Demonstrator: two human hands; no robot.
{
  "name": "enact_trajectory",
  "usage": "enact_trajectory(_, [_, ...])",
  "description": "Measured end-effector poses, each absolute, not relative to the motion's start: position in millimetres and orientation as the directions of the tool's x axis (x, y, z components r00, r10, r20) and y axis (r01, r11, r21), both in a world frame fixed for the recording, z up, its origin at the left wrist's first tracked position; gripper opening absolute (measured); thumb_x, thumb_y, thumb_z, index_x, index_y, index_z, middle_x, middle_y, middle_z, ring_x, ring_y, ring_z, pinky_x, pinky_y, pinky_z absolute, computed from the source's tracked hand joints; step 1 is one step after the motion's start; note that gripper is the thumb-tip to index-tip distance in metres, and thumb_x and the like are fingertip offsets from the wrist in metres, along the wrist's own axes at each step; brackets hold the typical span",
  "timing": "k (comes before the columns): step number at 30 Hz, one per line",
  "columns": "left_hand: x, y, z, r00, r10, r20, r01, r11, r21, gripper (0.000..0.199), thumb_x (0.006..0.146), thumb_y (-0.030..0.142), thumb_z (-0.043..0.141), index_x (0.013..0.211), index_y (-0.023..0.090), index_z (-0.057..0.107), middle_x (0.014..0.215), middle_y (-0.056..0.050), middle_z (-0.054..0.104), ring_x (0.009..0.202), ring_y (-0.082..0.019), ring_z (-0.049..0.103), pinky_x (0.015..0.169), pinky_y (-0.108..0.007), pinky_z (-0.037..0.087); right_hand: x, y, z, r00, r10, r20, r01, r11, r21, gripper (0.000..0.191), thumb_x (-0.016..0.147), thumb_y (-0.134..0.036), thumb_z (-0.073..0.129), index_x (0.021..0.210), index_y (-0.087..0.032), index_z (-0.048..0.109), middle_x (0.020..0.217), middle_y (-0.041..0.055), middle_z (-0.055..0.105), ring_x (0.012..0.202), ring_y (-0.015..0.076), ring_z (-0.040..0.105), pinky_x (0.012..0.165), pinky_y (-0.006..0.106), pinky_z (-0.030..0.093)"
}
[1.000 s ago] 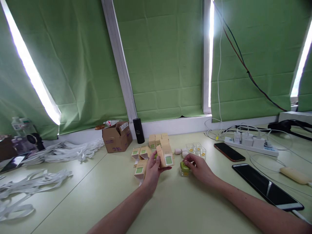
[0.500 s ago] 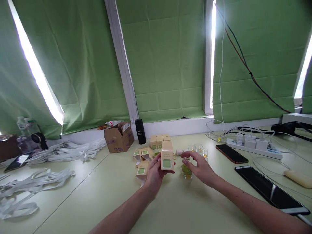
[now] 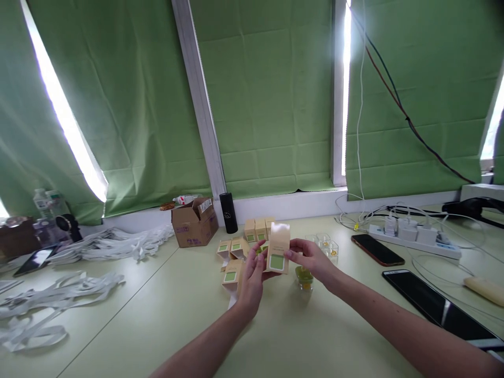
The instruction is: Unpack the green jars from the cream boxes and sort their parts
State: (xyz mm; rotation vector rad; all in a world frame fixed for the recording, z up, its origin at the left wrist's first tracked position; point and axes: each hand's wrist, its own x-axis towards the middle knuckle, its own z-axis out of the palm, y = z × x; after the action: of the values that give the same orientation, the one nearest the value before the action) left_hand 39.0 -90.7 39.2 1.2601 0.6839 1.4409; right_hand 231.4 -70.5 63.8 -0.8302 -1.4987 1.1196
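Between my two hands is a small beige carton (image 3: pixel 279 247) with a green square window, its top flap raised. My left hand (image 3: pixel 252 278) wraps round its left side. The fingers and thumb of my right hand (image 3: pixel 315 262) pinch its right edge. Just below my right hand stands a small glass jar (image 3: pixel 304 277) with green contents, upright on the table. Several clear glass cups (image 3: pixel 323 242) stand behind my right hand. Left of my left hand lie open beige cartons (image 3: pixel 231 273); several closed cartons (image 3: pixel 255 230) stand in a row behind.
A brown cardboard box (image 3: pixel 195 224) and a black cylinder (image 3: pixel 228 212) stand near the wall. White straps (image 3: pixel 114 244) spread over the left of the table (image 3: pixel 157 315). Two phones (image 3: pixel 377 249) and a power strip (image 3: pixel 415 237) with cables lie at the right.
My right hand has left the spot above the green jar and taken hold of the carton's right edge. The carton has shifted slightly right and tilted in my left hand.
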Motion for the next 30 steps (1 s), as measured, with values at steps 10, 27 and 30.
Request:
enact_trajectory(10, [46,-90,29,0.251,0.804,0.539,-0.201,-0.502,0.841,0.057,0.094,0.04,0.066,0.146,0.025,0.047,0.149,-0.015,0.056,0.134,-0.032,0.056,0.113,-0.048,0.044,239,-69,58,-0.168,0.938,0.302,-0.131,0.282,-0.95,0.061,0.068,-0.071,0.082,0.096,-0.017,0.074,0.104,0.0148,0.079,0.106,0.0349,0.072,0.098,0.046,0.053])
enact_trajectory(27, [42,-87,23,0.239,0.782,0.576,-0.047,-0.583,0.811,0.05,0.098,0.035,0.06,0.144,0.024,0.045,0.146,-0.014,0.058,0.136,-0.031,0.054,0.113,-0.049,0.044,233,-68,42,-0.162,0.928,0.335,-0.102,0.322,-0.941,0.06,0.071,-0.072,0.079,0.1,-0.02,0.072,0.105,0.0124,0.078,0.105,0.0311,0.074,0.098,0.044,0.057])
enact_trajectory(30, [42,-87,25,0.241,0.779,0.578,-0.045,-0.586,0.809,0.048,0.098,0.034,0.06,0.142,0.024,0.046,0.146,-0.014,0.058,0.136,-0.03,0.054,0.114,-0.049,0.043,233,-67,39,-0.164,0.926,0.339,-0.089,0.328,-0.94,0.061,0.072,-0.071,0.079,0.103,-0.019,0.071,0.106,0.013,0.078,0.105,0.0307,0.074,0.097,0.043,0.057])
